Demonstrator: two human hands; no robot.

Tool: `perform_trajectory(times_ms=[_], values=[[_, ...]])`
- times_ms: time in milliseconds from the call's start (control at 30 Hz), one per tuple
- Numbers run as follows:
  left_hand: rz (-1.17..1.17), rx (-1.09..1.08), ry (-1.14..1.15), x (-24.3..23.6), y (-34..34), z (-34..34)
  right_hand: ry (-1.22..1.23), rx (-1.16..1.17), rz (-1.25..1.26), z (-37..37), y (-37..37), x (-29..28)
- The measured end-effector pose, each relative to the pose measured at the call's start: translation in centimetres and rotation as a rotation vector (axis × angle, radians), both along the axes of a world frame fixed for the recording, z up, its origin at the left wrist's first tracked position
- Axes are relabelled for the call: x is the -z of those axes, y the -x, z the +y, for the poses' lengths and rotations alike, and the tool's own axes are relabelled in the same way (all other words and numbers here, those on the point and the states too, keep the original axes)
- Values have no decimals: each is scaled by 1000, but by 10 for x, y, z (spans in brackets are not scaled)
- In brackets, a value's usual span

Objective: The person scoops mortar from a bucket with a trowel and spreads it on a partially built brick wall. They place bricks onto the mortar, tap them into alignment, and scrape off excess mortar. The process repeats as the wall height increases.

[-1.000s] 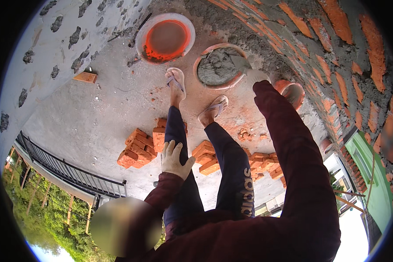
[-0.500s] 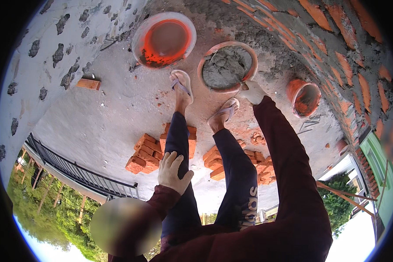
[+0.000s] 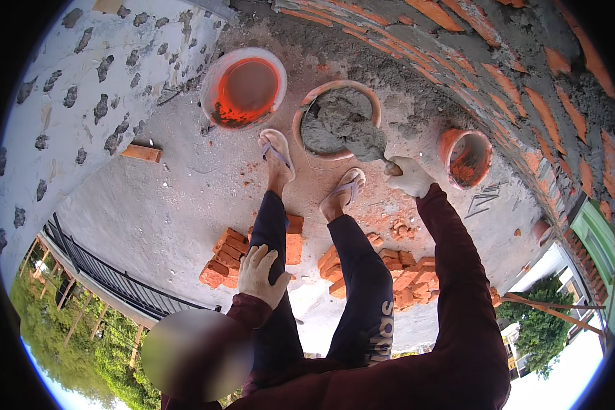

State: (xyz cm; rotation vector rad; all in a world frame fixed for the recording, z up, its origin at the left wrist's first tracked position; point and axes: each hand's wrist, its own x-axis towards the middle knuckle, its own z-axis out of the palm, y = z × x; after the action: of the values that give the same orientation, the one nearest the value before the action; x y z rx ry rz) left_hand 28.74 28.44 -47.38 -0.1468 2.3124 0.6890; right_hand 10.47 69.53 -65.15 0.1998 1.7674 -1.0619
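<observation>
Right hand point(image 3: 411, 179), right of centre in the upper half, has my fingers curled round the handle of the trowel point(image 3: 391, 168); half a second ago little of the tool shows by my hand at the rim, whereas now its blade lies in plain sight under a thick heap of wet grey mortar point(image 3: 366, 142); I read that as a scoop taken, the load to be kept level. Blade sits at the lower-right edge of the round tub point(image 3: 297, 131), upper centre of the frame; whether it clears the rim or touches it, I cannot tell; plenty of mortar remains inside, its surface lumpy.

Left hand point(image 3: 258, 275), left of centre in the lower half, holds nothing; it lies palm down on my left leg point(image 3: 270, 222), fingers loosely spread, thumb apart; it looks the same as half a second ago.

Around: orange basin with a pale rim point(image 3: 209, 85) and murky water, upper left of the tub; small orange bucket point(image 3: 447, 152) right of my right hand; rough brick wall point(image 3: 506, 85) filling the upper right; brick stacks point(image 3: 227, 254) behind my legs, lower down; one loose brick point(image 3: 141, 153) at left.

In the way: my right foot point(image 3: 343, 193), just below the tub and near the laden blade; the bucket limits any swing rightward.
</observation>
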Motion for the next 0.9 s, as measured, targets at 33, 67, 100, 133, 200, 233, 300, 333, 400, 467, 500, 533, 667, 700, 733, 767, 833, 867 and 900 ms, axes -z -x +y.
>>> perform_trajectory(times_ms=[33,67,100,133,200,233,300,333,400,467,500,533,667,700,733,767,833,867,900], values=[[11,-14,8,-1,0,1,21,-2,17,-1,2,-27],[32,-28,15,-1,1,3,53,51,12,-4,1,-59],[24,-71,8,0,1,6,73,95,-80,-3,2,-98],[24,-113,-1,0,-2,8,84,45,-31,0,1,-134],[45,-185,-51,-1,-10,9,86,7,-55,0,1,-229],[36,-229,-41,-5,-14,10,157,119,-209,3,2,-284],[-16,-332,-48,-24,-13,6,78,-24,-128,1,19,-405],[-42,-340,-46,-32,-7,-1,133,-55,-32,12,14,-441],[-42,-307,-18,-63,17,-13,129,-30,-120,7,38,-560],[49,-258,-66,-55,37,-41,164,-127,194,12,47,-653],[109,-282,-118,-41,39,-59,175,-139,258,7,59,-700],[148,-288,-182,-37,43,-68,170,-135,321,1,70,-748],[53,-292,-42,-102,94,-96,191,-84,536,-10,125,-855],[29,-259,-39,-108,101,-107,149,-1,483,-19,138,-887],[8,-225,-37,-111,108,-118,201,36,507,-25,149,-908],[-9,-179,-46,-109,122,-127,238,82,538,-32,157,-926],[-14,-154,-38,-114,141,-150,290,135,589,-38,180,-942],[1,-150,-21,-115,152,-159,157,85,682,-49,194,-951],[7,-143,-11,-113,161,-167,102,133,671,-53,205,-952]])
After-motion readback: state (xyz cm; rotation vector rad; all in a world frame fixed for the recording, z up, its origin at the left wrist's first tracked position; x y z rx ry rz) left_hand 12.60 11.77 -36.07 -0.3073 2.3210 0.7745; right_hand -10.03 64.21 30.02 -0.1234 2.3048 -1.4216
